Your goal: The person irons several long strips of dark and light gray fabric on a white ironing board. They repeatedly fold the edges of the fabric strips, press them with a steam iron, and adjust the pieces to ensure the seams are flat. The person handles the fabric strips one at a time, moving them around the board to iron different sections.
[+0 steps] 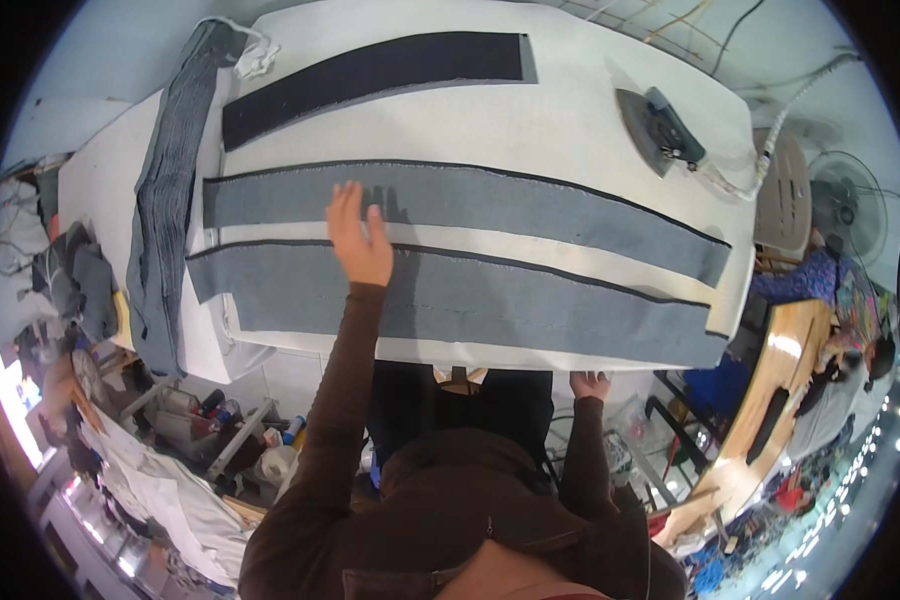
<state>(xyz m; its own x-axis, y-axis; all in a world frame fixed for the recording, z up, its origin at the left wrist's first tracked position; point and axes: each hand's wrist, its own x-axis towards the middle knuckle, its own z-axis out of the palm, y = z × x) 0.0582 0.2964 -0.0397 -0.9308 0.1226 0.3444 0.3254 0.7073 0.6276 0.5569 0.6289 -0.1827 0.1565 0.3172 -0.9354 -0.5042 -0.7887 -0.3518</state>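
Observation:
Two long grey fabric strips with dark upper edges lie side by side across a white padded ironing table (610,160). My left hand (358,238) is over the left half of the far strip (530,205), its fingers stretched out and nothing in them. Its wrist is above the near strip (510,300); whether the palm touches the cloth I cannot tell. My right hand (590,384) is low at the table's near edge, below the near strip. Its fingers show only in part against that edge, and I make out nothing in them.
A dark strip with a grey border (380,82) lies at the far side. Along the left runs a thick stack of folded grey strips (165,200). An iron (660,130) with a white-wrapped cord rests at the far right. Beyond stand a beige chair (782,190) and a fan (848,205).

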